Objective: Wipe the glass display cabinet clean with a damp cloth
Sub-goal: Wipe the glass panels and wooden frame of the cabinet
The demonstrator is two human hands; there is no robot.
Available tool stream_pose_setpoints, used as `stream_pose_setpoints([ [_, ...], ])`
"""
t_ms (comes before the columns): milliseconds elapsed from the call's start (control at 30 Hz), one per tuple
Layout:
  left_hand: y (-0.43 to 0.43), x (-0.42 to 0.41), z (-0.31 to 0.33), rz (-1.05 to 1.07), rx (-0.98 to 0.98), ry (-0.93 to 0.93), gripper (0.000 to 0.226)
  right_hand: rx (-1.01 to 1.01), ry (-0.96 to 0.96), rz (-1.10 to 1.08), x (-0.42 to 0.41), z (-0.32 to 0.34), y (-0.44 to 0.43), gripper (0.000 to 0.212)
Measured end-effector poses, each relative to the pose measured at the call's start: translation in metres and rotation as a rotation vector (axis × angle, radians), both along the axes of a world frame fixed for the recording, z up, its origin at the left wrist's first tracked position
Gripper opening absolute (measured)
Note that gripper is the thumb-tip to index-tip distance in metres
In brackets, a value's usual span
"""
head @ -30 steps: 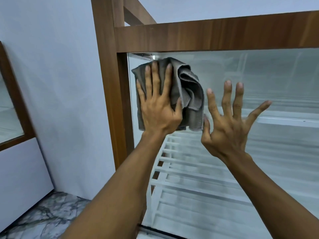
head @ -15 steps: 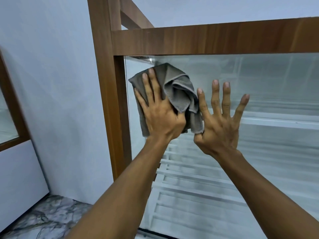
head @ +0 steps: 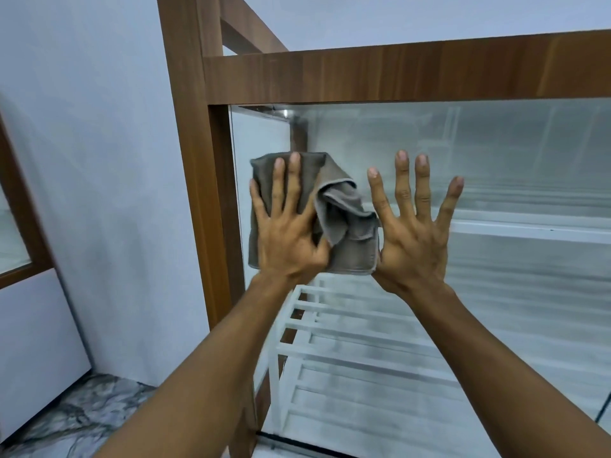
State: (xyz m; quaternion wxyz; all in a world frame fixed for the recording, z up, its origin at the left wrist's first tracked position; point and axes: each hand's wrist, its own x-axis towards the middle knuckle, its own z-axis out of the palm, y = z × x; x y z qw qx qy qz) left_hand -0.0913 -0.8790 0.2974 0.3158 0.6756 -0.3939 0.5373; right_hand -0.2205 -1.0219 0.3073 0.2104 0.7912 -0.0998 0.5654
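You've got the grey cloth [head: 350, 252] pinned flat on the cabinet's front glass [head: 512, 166], up around 10 o'clock on the pane.
Left hand [head: 291, 239]: grip apart, fingers straight, palm pressing the cloth's left half against the glass. The bunched folds stick out at its 3 o'clock. Right hand [head: 413, 239]: grip apart, fingers splayed and pointing to 12, holding nothing, thumb side touching the cloth's right edge. Can't tell if the palm is on the glass. The wooden frame [head: 396, 74] runs just above at 12 and close by at 9. White slatted racks [head: 347, 342] sit behind the glass at 6.
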Motion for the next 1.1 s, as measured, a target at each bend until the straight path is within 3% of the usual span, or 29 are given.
stream_pose_setpoints([
  [167, -0.015, -0.008, 0.040, 0.101, -0.273, 0.197, 0.083, 0.051, -0.022, 0.030, 0.001, 0.001, 0.006, 0.065],
  [367, -0.007, -0.002, -0.019, -0.010, -0.123, 0.061, 0.081, 0.035, -0.111, 0.193, -0.008, -0.011, -0.005, 0.065],
  [467, -0.009, -0.015, -0.048, -0.011, -0.117, 0.140, 0.081, 0.031, -0.087, 0.181, -0.016, -0.028, -0.012, 0.063],
  [667, -0.022, -0.017, -0.020, 0.024, -0.185, 0.140, 0.080, 0.035, -0.112, 0.277, -0.015, -0.034, -0.015, 0.058],
  [867, -0.012, -0.018, -0.107, 0.005, -0.093, 0.171, 0.082, 0.022, -0.109, 0.247, -0.015, -0.038, -0.016, 0.062],
  [1100, -0.025, -0.020, -0.048, 0.023, -0.167, 0.121, 0.081, 0.069, -0.100, 0.120, -0.014, -0.090, -0.010, 0.060],
])
